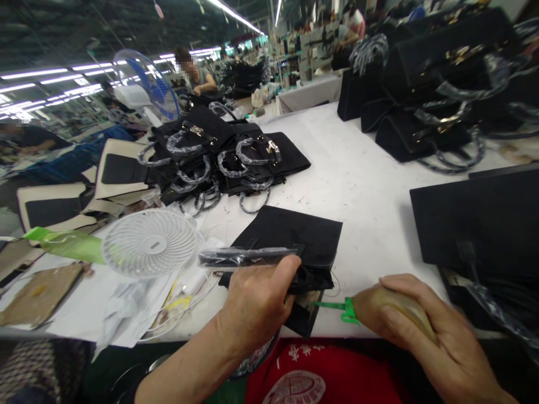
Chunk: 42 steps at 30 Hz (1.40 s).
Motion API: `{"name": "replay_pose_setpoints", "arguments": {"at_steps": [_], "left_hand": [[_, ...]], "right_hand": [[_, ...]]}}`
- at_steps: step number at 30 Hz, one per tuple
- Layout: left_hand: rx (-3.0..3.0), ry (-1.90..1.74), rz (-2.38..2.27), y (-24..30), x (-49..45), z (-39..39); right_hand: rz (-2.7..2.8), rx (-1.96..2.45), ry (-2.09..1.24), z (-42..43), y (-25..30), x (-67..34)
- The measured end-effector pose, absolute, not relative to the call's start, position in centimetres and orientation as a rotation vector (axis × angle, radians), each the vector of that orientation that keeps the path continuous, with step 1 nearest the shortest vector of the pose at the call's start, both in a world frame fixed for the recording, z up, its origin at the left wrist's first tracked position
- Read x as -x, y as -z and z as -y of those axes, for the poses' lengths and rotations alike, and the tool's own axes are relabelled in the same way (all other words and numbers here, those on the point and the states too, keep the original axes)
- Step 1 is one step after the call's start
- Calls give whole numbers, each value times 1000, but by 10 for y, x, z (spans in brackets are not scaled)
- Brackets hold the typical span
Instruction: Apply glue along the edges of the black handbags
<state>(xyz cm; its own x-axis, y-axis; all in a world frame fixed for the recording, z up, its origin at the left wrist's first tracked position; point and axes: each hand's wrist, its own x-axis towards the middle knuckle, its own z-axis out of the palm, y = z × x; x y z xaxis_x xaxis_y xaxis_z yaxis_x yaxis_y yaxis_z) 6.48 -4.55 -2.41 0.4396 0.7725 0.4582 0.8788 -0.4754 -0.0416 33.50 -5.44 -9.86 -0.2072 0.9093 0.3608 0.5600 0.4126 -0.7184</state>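
Note:
A black handbag (297, 233) lies on the white table in front of me, with its edge toward my body. My left hand (259, 297) is closed around the near part of this handbag. A handle (244, 257) wrapped in clear plastic runs just above the knuckles. In my right hand (433, 325) is a squeeze bottle (377, 308) of yellowish-brown liquid, gripped by its body. Its green nozzle (347, 310) points left, the tip close to the bag's opened near edge; whether it touches the bag I cannot tell.
A white fan (150, 244) stands at the left, beside cables and paper. Several black handbags (269, 151) are piled behind; more bags (446, 73) stand at the right, where a black panel (480, 216) also lies. A brown board (40, 294) is at the near left. People sit farther back.

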Motion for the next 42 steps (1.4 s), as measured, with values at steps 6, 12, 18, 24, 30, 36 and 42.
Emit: {"name": "replay_pose_setpoints", "arguments": {"at_steps": [6, 12, 18, 24, 30, 36, 42], "left_hand": [[2414, 563, 1417, 22, -64, 46], [2422, 556, 1424, 23, -65, 46], [2422, 555, 1425, 23, -63, 47], [2432, 571, 1413, 23, -65, 46], [2417, 561, 1449, 24, -64, 47], [2421, 585, 1429, 23, -64, 45], [2399, 581, 1453, 20, -65, 45]], "right_hand": [[1849, 1321, -436, 50, 107, -338], [1850, 1305, -498, 47, 115, -341], [1829, 1347, -484, 43, 119, -341], [1790, 1395, -433, 45, 120, -341], [1755, 1431, -500, 42, 123, -343], [1688, 1439, -753, 42, 128, -345], [1431, 1513, -1058, 45, 136, -343]]}}
